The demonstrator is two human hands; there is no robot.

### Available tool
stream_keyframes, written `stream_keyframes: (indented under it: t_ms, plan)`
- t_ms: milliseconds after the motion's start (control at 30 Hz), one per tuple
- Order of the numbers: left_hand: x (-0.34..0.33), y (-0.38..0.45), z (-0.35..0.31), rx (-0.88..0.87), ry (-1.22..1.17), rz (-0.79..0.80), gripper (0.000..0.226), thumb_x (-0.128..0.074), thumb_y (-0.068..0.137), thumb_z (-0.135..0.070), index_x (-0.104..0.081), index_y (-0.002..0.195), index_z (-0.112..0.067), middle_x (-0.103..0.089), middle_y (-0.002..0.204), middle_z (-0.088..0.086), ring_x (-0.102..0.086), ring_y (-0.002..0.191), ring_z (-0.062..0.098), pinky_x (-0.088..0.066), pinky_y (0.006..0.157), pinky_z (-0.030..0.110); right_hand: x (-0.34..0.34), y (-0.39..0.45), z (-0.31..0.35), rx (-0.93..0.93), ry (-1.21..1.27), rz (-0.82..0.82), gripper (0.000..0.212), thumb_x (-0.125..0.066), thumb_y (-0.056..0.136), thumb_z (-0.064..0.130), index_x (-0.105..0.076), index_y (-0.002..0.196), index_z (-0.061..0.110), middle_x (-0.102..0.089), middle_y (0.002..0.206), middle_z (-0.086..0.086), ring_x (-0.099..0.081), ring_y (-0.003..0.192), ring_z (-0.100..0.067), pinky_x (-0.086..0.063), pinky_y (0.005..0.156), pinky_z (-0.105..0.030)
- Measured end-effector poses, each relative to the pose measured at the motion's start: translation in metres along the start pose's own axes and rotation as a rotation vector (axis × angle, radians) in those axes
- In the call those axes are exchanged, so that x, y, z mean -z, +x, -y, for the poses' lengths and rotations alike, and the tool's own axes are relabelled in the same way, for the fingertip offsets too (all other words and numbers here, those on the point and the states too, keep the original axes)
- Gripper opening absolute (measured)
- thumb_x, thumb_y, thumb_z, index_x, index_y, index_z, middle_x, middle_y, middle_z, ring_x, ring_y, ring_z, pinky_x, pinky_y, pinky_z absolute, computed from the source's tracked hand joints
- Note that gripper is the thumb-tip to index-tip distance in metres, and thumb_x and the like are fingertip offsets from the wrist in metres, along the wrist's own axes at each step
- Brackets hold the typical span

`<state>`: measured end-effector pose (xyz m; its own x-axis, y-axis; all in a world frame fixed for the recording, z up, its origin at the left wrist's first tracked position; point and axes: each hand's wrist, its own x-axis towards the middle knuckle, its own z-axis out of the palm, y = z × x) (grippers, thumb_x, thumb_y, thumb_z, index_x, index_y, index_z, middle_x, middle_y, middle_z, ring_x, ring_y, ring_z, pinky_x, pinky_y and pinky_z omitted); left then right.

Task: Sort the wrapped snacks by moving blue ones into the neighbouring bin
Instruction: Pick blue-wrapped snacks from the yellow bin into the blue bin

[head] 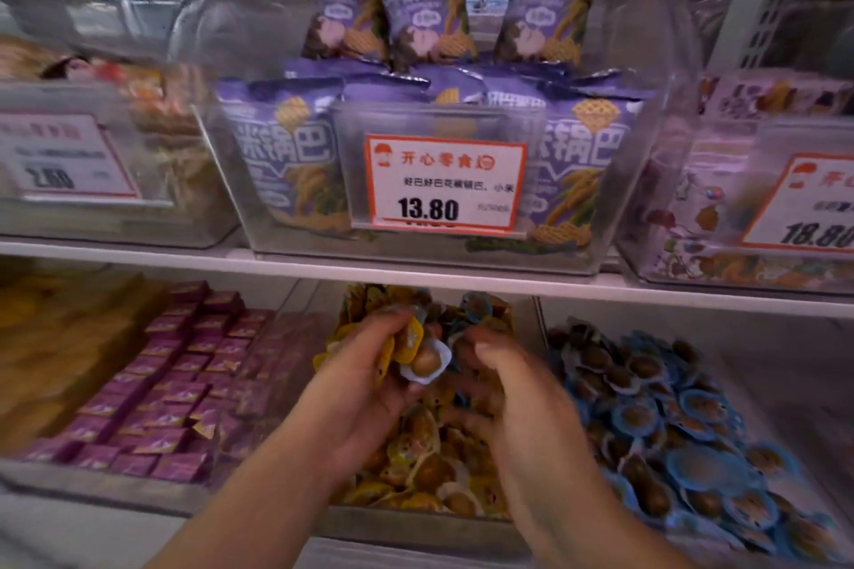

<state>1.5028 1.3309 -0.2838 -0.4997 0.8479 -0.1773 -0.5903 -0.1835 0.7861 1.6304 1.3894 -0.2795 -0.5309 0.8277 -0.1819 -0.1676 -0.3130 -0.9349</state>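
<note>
Both my hands are in the middle bin [416, 527] on the lower shelf, which holds mostly yellow-wrapped snacks [430, 471] with a few blue ones [476, 305] mixed in at the back. My left hand [369, 379] grips a bunch of wrapped snacks [423, 360], yellow ones plus a pale blue-rimmed one at the front. My right hand [513, 388] reaches into the pile with its fingers curled; whether it holds anything is hidden. The neighbouring bin to the right is heaped with blue-wrapped snacks [684, 444].
Left of the middle bin lie rows of purple packets [175, 388]. The upper shelf [416, 273] overhangs the bins and carries clear tubs of purple snack bags [430, 60] with a price tag [443, 185] in front.
</note>
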Motion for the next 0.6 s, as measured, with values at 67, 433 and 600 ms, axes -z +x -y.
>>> stream_keyframes:
  t_ms: [67,433,600]
  plan:
    - [0.002,-0.004,0.008,-0.117,0.178,-0.077,0.010,-0.068,0.086,-0.020,-0.071,0.094,-0.014,-0.071,0.088,0.012,-0.070,0.073,0.023,-0.055,0.056,0.029,-0.016,0.001,-0.009,-0.328,0.249,0.096,0.036,-0.051,0.096,0.036,-0.079,0.089,0.016,-0.077,0.091,-0.010,-0.072,0.076,-0.024,-0.058,0.065,-0.037]
    - [0.032,0.000,0.009,-0.441,0.908,0.155,0.052,-0.067,0.080,-0.010,-0.064,0.118,-0.046,-0.071,0.114,-0.015,-0.067,0.108,0.004,-0.054,0.086,0.020,-0.020,0.024,-0.027,-0.407,0.401,0.123,0.035,-0.053,0.097,0.033,-0.078,0.100,0.009,-0.076,0.104,-0.016,-0.075,0.088,-0.027,-0.061,0.064,-0.038]
    - [0.048,0.006,0.003,-0.480,0.852,0.083,0.037,-0.063,0.094,-0.005,-0.065,0.121,-0.030,-0.074,0.111,-0.006,-0.069,0.108,0.010,-0.055,0.088,0.022,-0.019,0.023,-0.026,-0.367,0.323,0.113,0.025,-0.054,0.099,0.013,-0.070,0.115,0.003,-0.076,0.098,-0.015,-0.073,0.077,-0.024,-0.057,0.055,-0.031]
